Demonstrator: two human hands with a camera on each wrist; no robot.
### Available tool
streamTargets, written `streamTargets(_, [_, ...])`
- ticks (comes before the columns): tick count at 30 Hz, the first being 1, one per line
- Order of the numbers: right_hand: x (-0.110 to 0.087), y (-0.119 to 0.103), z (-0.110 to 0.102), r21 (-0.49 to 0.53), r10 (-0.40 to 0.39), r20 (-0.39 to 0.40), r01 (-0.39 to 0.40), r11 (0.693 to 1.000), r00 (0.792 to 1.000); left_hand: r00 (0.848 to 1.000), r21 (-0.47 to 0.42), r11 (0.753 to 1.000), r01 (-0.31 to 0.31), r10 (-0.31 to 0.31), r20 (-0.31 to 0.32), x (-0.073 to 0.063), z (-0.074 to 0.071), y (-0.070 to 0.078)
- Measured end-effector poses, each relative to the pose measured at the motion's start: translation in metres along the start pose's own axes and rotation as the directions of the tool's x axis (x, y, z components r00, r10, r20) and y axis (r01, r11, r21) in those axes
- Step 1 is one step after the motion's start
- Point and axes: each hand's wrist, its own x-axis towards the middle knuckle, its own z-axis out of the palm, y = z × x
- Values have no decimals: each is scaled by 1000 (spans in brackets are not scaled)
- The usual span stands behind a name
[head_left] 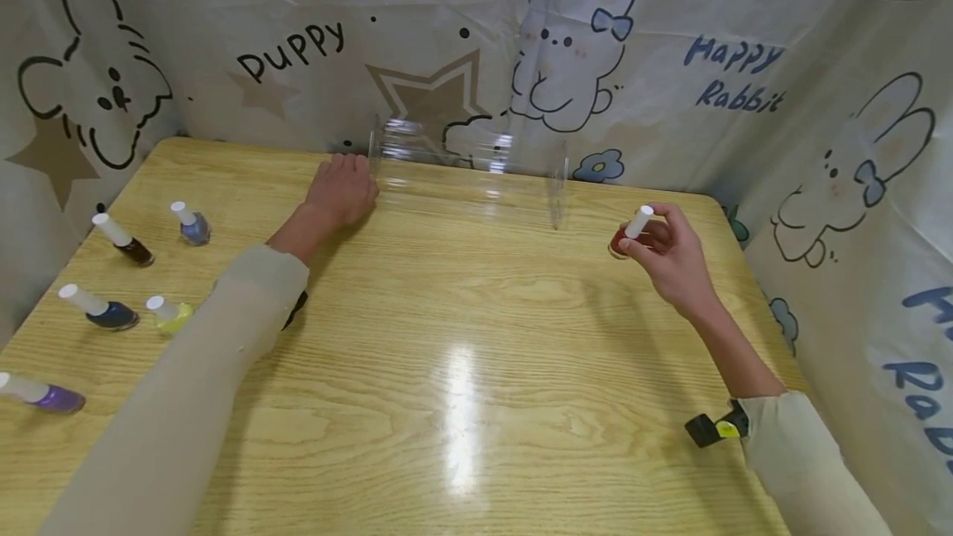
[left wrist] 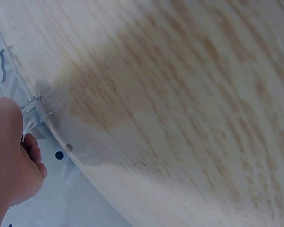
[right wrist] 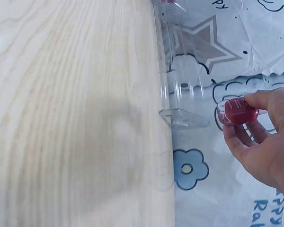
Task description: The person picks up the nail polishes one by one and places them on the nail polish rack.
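Between the right-hand fingers (right wrist: 233,142) sits a red bottle (right wrist: 241,111).

Reaching forward with both arms (head_left: 167,387). Gripping with the left hand (head_left: 342,189) through curled fingers (left wrist: 33,147). Pinching between thumb (right wrist: 261,99) and fingertips (right wrist: 230,132) with the right hand (head_left: 679,265), well apart from the left, and slanting its forearm (head_left: 737,354) behind.

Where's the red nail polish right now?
In the head view, the red nail polish bottle is on the right side, gripped by the right hand, just right of the clear rack.
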Motion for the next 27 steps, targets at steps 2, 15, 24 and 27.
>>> streamTargets(2, [7, -6, 4, 13, -7, 6, 7, 1000, 1000, 1000, -1, 1000, -2, 2, -9, 0, -1, 0])
streamTargets(15, [51, -25, 26, 50, -61, 35, 59, 997, 998, 1000, -16, 1000, 10, -11, -9, -6, -4, 2])
streamTargets(24, [78, -36, 43, 54, -60, 64, 56, 997, 996, 999, -32, 999, 19, -20, -31, 0, 3, -1])
streamTargets(27, [85, -40, 50, 58, -69, 75, 65, 996, 995, 999, -34, 999, 16, -17, -27, 0, 3, -1])
